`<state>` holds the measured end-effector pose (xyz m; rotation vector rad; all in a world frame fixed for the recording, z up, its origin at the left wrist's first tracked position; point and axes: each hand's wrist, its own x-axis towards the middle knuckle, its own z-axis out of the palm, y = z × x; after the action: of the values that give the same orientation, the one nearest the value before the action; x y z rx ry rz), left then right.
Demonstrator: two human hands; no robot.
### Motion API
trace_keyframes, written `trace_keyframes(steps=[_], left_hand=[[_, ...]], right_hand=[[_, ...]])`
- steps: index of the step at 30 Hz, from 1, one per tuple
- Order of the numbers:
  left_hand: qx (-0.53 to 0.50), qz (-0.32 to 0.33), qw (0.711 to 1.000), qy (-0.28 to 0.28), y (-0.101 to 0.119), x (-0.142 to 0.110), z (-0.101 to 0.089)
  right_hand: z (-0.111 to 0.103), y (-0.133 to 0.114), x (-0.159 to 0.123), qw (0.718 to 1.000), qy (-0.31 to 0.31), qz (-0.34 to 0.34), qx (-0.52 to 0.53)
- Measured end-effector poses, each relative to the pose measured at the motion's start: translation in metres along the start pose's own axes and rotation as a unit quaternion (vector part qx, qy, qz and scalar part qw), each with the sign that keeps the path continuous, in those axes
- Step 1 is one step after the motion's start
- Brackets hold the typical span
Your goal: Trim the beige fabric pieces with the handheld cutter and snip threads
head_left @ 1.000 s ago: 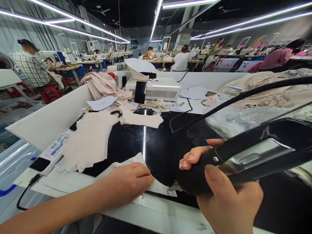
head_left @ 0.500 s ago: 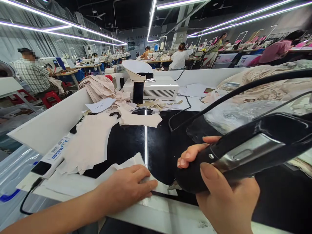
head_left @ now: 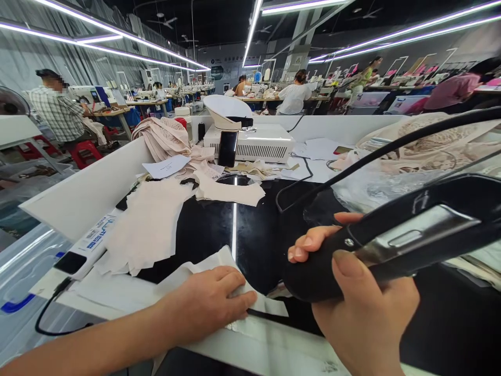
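My right hand (head_left: 352, 292) is wrapped around a bulky black corded handheld tool (head_left: 407, 245) with a silver metal panel on its side. The tool's rounded end points left, low over the black work surface (head_left: 266, 230); its working tip is mostly hidden. At the front edge lies a pale strip of fabric (head_left: 219, 258), with a narrow end reaching right below the tool. My left hand (head_left: 213, 297) presses on this strip, fingers bent together and thumb alongside, gripping its edge. Whether the tool touches the fabric cannot be made out.
Pale cut fabric pieces (head_left: 148, 224) are stacked at left, beside a white device with a dark screen (head_left: 70, 262). A phone (head_left: 227, 149) leans against a vented white box (head_left: 266, 143). A black cable (head_left: 371, 146) arches at right over plastic-wrapped fabric. People sit at sewing tables beyond.
The view has shifted slightly, so the scene sits a little further right. The tool has tilted or lifted slightly in my right hand; my left hand still presses the fabric.
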<state>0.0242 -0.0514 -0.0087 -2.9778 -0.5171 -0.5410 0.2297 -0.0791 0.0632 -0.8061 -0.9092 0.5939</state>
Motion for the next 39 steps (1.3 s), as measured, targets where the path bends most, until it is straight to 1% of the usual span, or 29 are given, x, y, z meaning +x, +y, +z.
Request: trace_keyframes(steps=[4, 8, 12, 19, 26, 30, 32, 39], left_hand=[[-0.005, -0.001, 1.0, -0.008, 0.005, 0.001, -0.001], [-0.01, 0.0, 1.0, -0.003, 0.009, 0.002, -0.001], [-0.028, -0.005, 1.0, 0.011, 0.011, 0.003, 0.001], [-0.046, -0.019, 0.998, 0.033, 0.014, 0.002, 0.001], [-0.052, -0.015, 0.997, 0.059, 0.018, 0.007, -0.001], [-0.048, -0.024, 0.996, 0.073, 0.018, 0.008, -0.001], [-0.05, -0.028, 0.995, 0.076, 0.018, 0.008, -0.001], [-0.058, -0.033, 0.994, 0.082, 0.019, 0.007, 0.001]], right_hand=[[0.004, 0.002, 0.0, 1.0, -0.011, -0.005, -0.001], [0.001, 0.003, -0.002, 1.0, -0.016, -0.004, -0.007], [0.0, 0.002, -0.003, 1.0, -0.023, 0.005, -0.013], [0.007, 0.004, -0.001, 1.0, -0.017, 0.001, 0.008], [0.006, 0.002, -0.003, 0.999, -0.025, 0.017, -0.021], [0.01, 0.003, 0.002, 1.0, -0.005, 0.019, -0.001], [0.012, 0.005, 0.003, 1.0, 0.0, 0.021, 0.005], [0.011, 0.011, 0.002, 0.999, -0.015, 0.032, -0.014]])
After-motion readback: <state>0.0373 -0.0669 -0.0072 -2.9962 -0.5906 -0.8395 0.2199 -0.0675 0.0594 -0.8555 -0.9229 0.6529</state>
